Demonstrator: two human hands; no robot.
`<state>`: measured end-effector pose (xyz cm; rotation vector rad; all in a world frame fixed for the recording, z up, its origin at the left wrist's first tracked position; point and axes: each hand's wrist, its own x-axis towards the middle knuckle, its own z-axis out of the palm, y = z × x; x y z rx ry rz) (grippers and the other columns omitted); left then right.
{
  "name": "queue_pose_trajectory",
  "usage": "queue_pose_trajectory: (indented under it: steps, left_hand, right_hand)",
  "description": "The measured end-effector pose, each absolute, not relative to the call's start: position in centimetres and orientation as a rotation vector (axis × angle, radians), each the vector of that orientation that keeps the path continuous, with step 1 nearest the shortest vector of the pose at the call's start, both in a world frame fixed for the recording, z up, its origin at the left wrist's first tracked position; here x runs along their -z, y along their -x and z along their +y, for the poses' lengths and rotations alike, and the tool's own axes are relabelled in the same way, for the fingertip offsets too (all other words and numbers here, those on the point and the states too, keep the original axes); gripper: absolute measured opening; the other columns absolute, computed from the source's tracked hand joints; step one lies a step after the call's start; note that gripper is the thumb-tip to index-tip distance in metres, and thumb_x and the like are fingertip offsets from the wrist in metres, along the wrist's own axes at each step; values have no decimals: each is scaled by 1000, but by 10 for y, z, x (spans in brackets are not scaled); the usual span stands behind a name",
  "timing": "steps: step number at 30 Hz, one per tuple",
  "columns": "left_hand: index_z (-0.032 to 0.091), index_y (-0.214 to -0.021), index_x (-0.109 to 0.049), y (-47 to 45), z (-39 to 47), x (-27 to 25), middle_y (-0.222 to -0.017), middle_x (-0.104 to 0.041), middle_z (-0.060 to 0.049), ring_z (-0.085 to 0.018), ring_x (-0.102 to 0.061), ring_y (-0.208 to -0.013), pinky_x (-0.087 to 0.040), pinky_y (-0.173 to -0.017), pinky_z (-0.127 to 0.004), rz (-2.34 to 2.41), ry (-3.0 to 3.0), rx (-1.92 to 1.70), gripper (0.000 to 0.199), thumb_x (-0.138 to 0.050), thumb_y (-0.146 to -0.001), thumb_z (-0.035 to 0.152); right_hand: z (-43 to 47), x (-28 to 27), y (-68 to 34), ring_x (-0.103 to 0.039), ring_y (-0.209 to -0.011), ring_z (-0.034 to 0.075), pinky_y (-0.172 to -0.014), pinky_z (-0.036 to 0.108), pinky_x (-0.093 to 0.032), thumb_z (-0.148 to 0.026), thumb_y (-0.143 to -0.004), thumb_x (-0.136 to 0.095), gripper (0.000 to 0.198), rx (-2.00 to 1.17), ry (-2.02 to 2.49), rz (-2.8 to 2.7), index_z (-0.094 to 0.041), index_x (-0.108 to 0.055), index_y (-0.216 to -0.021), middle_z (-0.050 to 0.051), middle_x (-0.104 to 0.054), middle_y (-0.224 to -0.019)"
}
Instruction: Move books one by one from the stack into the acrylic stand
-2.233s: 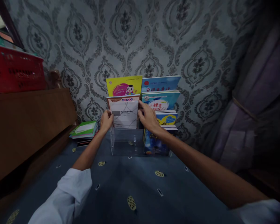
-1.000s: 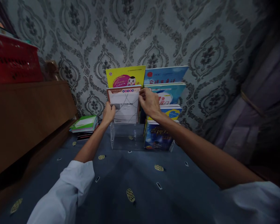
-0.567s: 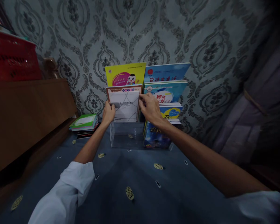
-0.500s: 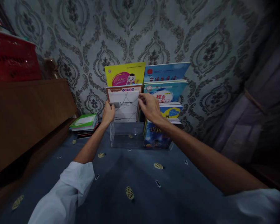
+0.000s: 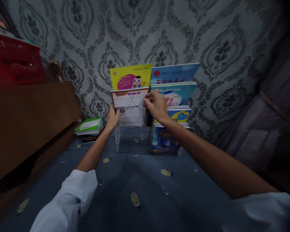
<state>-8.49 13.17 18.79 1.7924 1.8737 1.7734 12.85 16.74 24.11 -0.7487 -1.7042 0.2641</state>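
Observation:
A white booklet [image 5: 132, 112] with thin grey lines and a grey block on its cover stands upright in a clear tiered rack [image 5: 132, 138]. My left hand [image 5: 113, 118] pinches its left edge. At its upper right edge, my right hand [image 5: 156, 104] grips with thumb and fingers. Behind it rise a brown-bordered book [image 5: 116, 94] and a yellow book [image 5: 131, 75] with a cartoon figure. To the right, the rack holds blue books [image 5: 174, 73], a teal book [image 5: 177, 91], a blue-and-yellow book [image 5: 182, 116] and a dark blue book [image 5: 164, 141].
A stack of books [image 5: 89, 127] with a green one on top lies left of the rack. A wooden cabinet [image 5: 33, 119] bearing a red basket [image 5: 16, 61] stands further left. A patterned dark cloth [image 5: 116, 193] covers the surface. A tied curtain [image 5: 263, 109] hangs right.
The view has shifted slightly. The right hand's fingers have moved a little up and inward over the white booklet's top corner. My left hand stays at its left edge.

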Motion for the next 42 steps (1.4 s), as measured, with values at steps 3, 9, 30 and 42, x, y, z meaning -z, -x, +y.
queue_pose_trajectory:
  steps: [3,9,30,42]
  left_hand:
    - [18,-120,-47,91,126,-179,-114,-67,-10,-22,-64,-107,-47,-98,-36,1776,-1844,-1796,27,-49,-93,20]
    - [16,-134,-42,138,102,-129,-130,-60,-16,-24,-58,-124,-43,-107,-38,2242,-2075,-1352,39,-44,-97,27]
    - [15,-155,-27,275,108,-72,-160,-35,-22,-36,-22,-153,-21,-115,-69,2665,-1919,-75,74,-55,-94,48]
    - [17,-137,-55,273,88,-86,-136,-64,-14,-25,-60,-127,-44,-105,-34,2680,-2100,-9,40,-42,-99,19]
  right_hand:
    - [164,-234,-131,-72,-79,25,-77,44,-59,-17,-82,-57,13,-274,697,-1705,-21,-59,-93,2,-70,-73]
    - [145,-216,-134,-73,-90,25,-81,45,-61,-23,-85,-57,16,-344,603,-1698,-21,-60,-101,7,-74,-94]
    - [58,-86,-116,-74,-89,21,-81,36,-61,-27,-97,-48,26,-601,631,-2086,-22,-64,-117,8,-75,-106]
    - [19,15,-106,-70,-109,26,-98,44,-54,-34,-99,-46,33,-1007,736,-2193,-23,-67,-122,10,-75,-115]
